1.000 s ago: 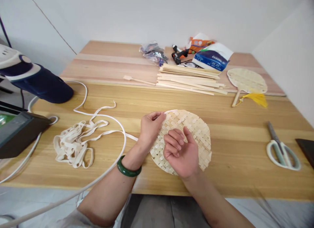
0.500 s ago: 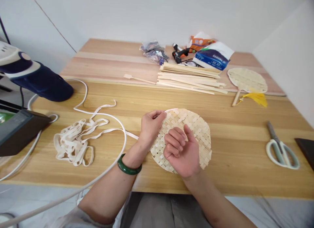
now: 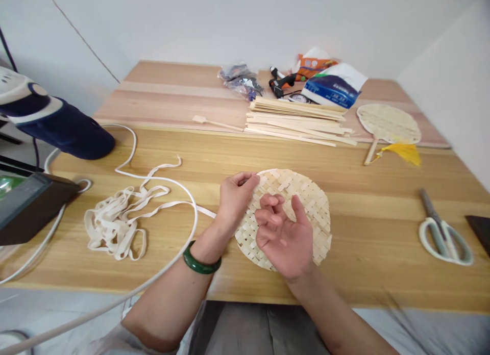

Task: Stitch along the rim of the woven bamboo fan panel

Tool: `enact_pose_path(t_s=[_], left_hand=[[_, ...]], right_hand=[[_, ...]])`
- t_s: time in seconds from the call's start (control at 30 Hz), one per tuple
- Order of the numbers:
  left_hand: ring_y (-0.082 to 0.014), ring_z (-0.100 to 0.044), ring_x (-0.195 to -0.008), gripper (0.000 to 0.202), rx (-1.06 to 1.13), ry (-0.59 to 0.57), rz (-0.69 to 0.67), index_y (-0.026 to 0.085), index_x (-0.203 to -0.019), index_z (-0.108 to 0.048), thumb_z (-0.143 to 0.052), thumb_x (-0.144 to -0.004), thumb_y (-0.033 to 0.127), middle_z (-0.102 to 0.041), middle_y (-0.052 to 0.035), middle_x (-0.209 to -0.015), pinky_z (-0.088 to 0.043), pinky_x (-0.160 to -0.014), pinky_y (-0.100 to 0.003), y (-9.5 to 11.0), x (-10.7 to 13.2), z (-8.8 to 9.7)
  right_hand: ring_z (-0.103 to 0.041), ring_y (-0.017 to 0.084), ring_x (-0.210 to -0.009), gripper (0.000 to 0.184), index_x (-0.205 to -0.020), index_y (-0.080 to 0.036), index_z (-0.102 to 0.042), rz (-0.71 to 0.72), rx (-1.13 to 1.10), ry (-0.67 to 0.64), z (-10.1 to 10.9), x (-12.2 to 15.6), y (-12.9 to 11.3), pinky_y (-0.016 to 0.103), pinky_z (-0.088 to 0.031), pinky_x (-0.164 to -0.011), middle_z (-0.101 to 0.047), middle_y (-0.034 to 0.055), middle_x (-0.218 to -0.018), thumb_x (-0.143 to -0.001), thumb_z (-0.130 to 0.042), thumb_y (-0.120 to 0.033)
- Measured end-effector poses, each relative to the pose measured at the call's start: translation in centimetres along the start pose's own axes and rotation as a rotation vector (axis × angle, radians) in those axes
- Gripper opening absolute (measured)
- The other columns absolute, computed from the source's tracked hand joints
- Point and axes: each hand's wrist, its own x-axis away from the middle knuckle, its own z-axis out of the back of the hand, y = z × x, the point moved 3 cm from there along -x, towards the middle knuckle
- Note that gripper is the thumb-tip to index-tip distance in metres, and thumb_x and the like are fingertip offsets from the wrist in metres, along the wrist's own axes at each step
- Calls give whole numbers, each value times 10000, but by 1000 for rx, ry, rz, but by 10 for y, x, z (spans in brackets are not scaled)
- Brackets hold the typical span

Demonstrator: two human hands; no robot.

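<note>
A round woven bamboo mat (image 3: 306,202) lies on the table in front of me. My left hand (image 3: 235,197) pinches its upper left edge between thumb and fingers. White edging tape (image 3: 206,211) runs under that hand from a loose tangle of tape (image 3: 115,225) on the left, and a short stretch shows along the mat's rim past the thumb. My right hand (image 3: 285,235) is palm up over the mat, its fingers half bent and apart, with nothing in it. It hides the mat's lower middle.
Scissors (image 3: 446,240) lie at the right, below a finished round fan (image 3: 388,124) with a yellow tassel (image 3: 406,153). Flat bamboo strips (image 3: 294,121) are stacked at the back, near a glue gun (image 3: 283,83) and a tissue pack (image 3: 333,87). A white cable (image 3: 191,192) loops across the left.
My right hand's fingers have uncurled from a loose fist and spread a little. The left hand keeps its pinch on the mat's edge.
</note>
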Motion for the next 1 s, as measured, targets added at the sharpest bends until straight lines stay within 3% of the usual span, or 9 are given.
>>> enact_pose_path(t_s=[0.1, 0.2, 0.33, 0.43, 0.53, 0.6, 0.67, 0.9, 1.0], left_hand=[[-117, -579, -651, 142, -3, 10, 2, 142, -712, -728, -710, -667, 275, -687, 4, -692, -433, -619, -207, 1, 1, 0], [-114, -574, -637, 142, 17, 8, 15, 147, -727, -727, -715, -665, 275, -686, 9, -693, -426, -610, -205, 1, 1, 0], [-113, -565, -625, 145, 18, 1, 24, 145, -728, -721, -708, -676, 279, -680, 7, -689, -422, -600, -206, -1, 1, 0], [-119, -571, -632, 144, 5, -10, 4, 139, -732, -724, -692, -692, 274, -686, -4, -699, -430, -605, -208, 0, 0, 1], [-119, -566, -612, 150, -2, -23, 12, 138, -738, -725, -680, -703, 277, -678, -2, -678, -427, -589, -208, 0, 0, 1], [-120, -565, -599, 158, 4, -23, 20, 142, -743, -725, -685, -697, 287, -676, 2, -671, -426, -581, -209, 0, 0, 1], [-126, -577, -609, 168, 25, -22, 29, 145, -750, -725, -693, -685, 296, -686, 1, -688, -438, -596, -214, 0, 0, 1], [-127, -583, -632, 193, 39, -20, 48, 142, -771, -723, -708, -672, 307, -699, -3, -724, -446, -610, -216, 0, 1, 0], [-120, -573, -623, 186, 29, -27, 46, 144, -773, -724, -701, -686, 307, -690, 4, -713, -438, -602, -211, -2, 2, 1]], right_hand=[[-624, 74, -679, 267, -874, -208, -529, -6, 10, 2, 4, 0, -1, 137, -464, -440, -652, -15, -846, -919, -427, -451], [-598, 47, -580, 335, -859, -229, -545, 4, 50, 3, 8, -1, -1, 146, -506, -507, -643, -52, -754, -928, -379, -512], [-638, 97, -600, 458, -825, -252, -587, 154, 364, 36, 11, 1, -9, 223, -553, -581, -610, -43, -611, -966, -247, -525], [-692, 190, -903, 508, -956, -273, -638, 519, 955, -167, -6, 14, -27, 405, -553, -844, -709, 2, -784, -966, -213, -552], [-510, 287, -1266, 527, -1192, -244, -608, 846, 1863, -580, -27, 35, -34, 562, -266, -1127, -689, 46, -1172, -935, -316, -599], [-374, 296, -1372, 557, -1267, -196, -571, 879, 2369, -772, -28, 42, -35, 558, -82, -1181, -607, 56, -1316, -938, -343, -584], [-305, 283, -1410, 585, -1285, -167, -555, 855, 2638, -853, -23, 44, -39, 540, -20, -1191, -551, 56, -1380, -945, -323, -583], [-273, 282, -1424, 528, -1258, -157, -569, 859, 2737, -821, -12, 42, -44, 569, -46, -1188, -551, 86, -1377, -946, -376, -537], [-442, 262, -1325, 478, -1258, -162, -557, 817, 2482, -765, -27, 43, -39, 534, -243, -1156, -639, 96, -1257, -952, -390, -490]])
